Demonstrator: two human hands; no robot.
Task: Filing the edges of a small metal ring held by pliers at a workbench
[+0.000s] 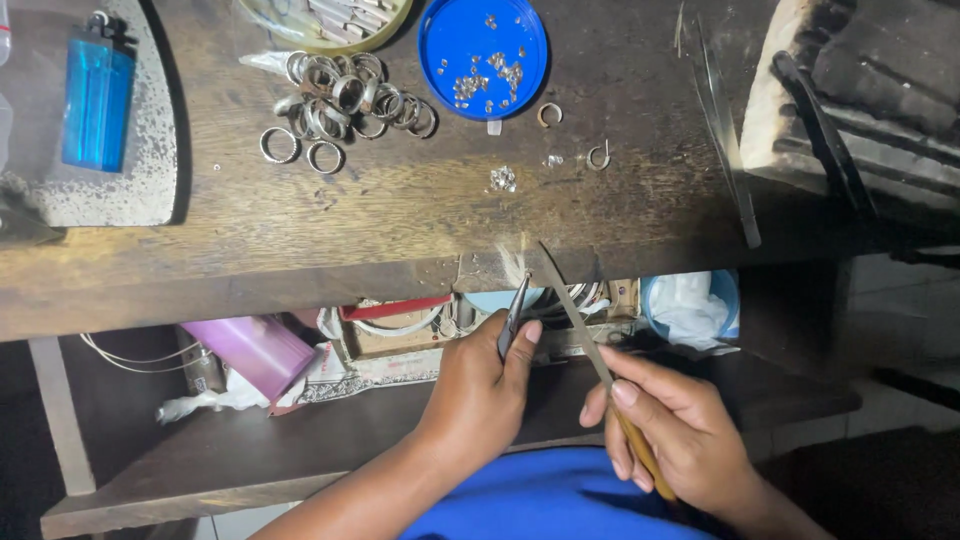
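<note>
Filing step, by the look of it: left hand (480, 385) is clamped around pliers (514, 318), nose up against the bench edge (300, 285); whatever the tips pinch is too small to tell. Right hand (680, 430) is closed on the wooden handle of a file (572, 310), blade angled up toward the plier tips, just right of them. Next stroke needs a steady left grip. Loose rings (345, 100) and blue dish (483, 55) lie well above both hands.
</note>
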